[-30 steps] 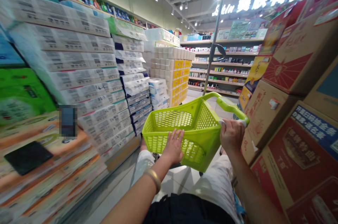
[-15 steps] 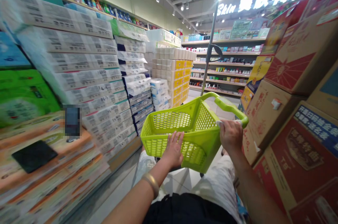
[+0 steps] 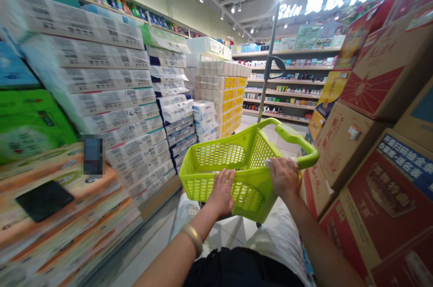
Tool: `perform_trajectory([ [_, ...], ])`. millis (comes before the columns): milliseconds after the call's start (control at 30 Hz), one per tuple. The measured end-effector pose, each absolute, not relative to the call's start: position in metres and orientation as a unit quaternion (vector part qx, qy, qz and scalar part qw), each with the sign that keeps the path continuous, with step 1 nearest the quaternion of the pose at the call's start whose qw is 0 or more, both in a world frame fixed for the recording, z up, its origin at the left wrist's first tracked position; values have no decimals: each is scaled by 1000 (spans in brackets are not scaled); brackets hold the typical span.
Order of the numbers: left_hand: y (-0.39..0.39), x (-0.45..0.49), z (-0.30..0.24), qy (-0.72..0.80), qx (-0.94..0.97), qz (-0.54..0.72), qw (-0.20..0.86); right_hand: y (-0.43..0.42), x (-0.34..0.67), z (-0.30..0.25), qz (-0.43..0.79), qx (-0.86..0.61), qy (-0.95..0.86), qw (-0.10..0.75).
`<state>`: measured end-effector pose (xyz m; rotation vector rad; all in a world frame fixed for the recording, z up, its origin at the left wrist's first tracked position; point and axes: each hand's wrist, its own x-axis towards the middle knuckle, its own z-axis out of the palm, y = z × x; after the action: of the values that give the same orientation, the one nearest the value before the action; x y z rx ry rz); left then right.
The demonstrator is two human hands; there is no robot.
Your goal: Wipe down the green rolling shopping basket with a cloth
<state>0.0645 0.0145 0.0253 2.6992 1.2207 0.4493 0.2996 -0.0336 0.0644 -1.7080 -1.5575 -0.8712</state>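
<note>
A lime-green plastic shopping basket (image 3: 219, 154) is held up in front of me, empty inside. My left hand (image 3: 222, 192) lies flat against its near wall, fingers stretched upward over the rim. My right hand (image 3: 283, 178) is closed around the basket's near right corner, by the thick green handle (image 3: 297, 142). A gold bangle (image 3: 193, 237) sits on my left wrist. My lap in white trousers shows below the basket.
Stacks of wrapped tissue and paper packs (image 3: 111, 97) line the left side. Red and brown cartons (image 3: 379, 133) are piled close on the right. A grey pole (image 3: 270, 52) stands beyond the basket; product shelves (image 3: 287, 93) run across the back.
My right hand has slid left along the handle toward the basket's corner. The basket has shifted slightly left. My left hand stays on the near wall.
</note>
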Motion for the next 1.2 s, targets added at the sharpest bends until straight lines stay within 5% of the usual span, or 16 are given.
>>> perform_trajectory([
  [167,13,67,24,412,895,154,72,-40,347,81,-394,-681,-499,362],
  [467,12,61,21,413,894,166,61,-30,247,51,-299,-643,-628,319],
  [800,11,61,20,411,893,172,65,-46,325,73,-367,-663,-513,403],
  [1200,12,57,17,403,892,191,72,-38,256,51,-305,-634,-623,342],
])
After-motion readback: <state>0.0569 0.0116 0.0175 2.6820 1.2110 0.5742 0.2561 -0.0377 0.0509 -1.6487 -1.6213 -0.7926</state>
